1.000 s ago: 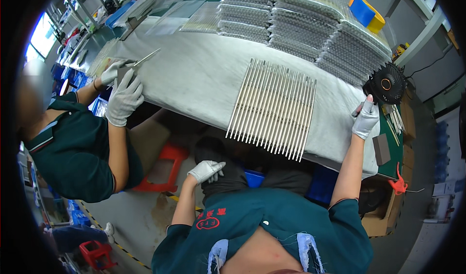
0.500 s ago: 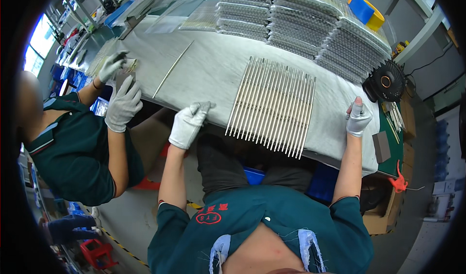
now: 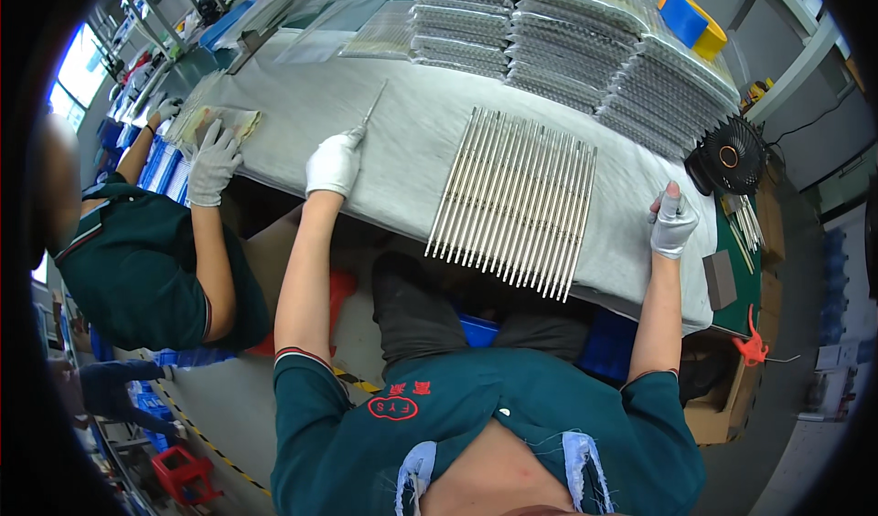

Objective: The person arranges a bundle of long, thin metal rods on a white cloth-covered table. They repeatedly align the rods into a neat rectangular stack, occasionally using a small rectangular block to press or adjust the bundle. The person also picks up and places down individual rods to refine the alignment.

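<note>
The person's left hand (image 3: pixel 334 162), in a white knit glove, is gripping the near end of a single thin silver metal rod (image 3: pixel 373 107), which is lying across the grey cloth-covered worktable (image 3: pixel 274 114) and pointing away toward the far side. The right hand (image 3: pixel 673 222), gloved the same way, is resting at the table's right edge with fingers loosely curled and one finger raised; it seems to be holding nothing, though the view there is too small to be certain. Between the two hands, a row of long silver metal rods (image 3: pixel 517 198) is lying side by side on the cloth, close together and roughly parallel, their near ends reaching the front edge of the table. Behind the row, stacks of clear plastic trays filled with rods (image 3: pixel 585 41) are standing along the far side. A small black desk fan (image 3: pixel 732 156) is sitting just beyond the right hand. To the left, a co-worker in a dark green shirt is pressing both gloved hands (image 3: pixel 212 158) on a flat clear packet (image 3: pixel 215 121).
</note>
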`<state>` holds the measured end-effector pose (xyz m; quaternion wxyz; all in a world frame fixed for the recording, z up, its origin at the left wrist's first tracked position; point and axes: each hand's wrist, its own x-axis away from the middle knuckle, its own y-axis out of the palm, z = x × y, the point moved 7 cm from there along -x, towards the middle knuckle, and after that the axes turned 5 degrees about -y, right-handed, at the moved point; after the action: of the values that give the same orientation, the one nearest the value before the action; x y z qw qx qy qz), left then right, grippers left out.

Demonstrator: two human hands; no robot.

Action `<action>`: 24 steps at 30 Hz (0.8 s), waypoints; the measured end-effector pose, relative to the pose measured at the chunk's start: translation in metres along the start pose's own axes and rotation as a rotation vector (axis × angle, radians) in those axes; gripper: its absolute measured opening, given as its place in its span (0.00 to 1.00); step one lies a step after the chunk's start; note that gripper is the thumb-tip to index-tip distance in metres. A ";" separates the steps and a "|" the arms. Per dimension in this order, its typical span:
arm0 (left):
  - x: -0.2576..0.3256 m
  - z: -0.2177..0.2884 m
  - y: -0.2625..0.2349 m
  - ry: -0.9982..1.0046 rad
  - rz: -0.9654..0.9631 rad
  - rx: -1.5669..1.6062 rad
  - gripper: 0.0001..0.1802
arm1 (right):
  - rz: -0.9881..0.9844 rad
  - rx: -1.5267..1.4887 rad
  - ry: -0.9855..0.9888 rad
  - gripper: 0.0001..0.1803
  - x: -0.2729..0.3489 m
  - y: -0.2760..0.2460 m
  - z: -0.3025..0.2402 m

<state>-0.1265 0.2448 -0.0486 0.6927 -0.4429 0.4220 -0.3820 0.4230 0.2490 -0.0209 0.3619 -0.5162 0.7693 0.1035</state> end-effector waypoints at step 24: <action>0.138 0.095 -0.044 0.618 -0.145 0.123 0.48 | -0.536 -0.169 0.162 0.26 -0.012 0.070 -0.046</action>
<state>0.0030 0.1344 -0.0176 0.5283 -0.2923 0.5559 -0.5714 0.3444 0.2645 0.0052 0.2695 -0.7358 0.6207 0.0262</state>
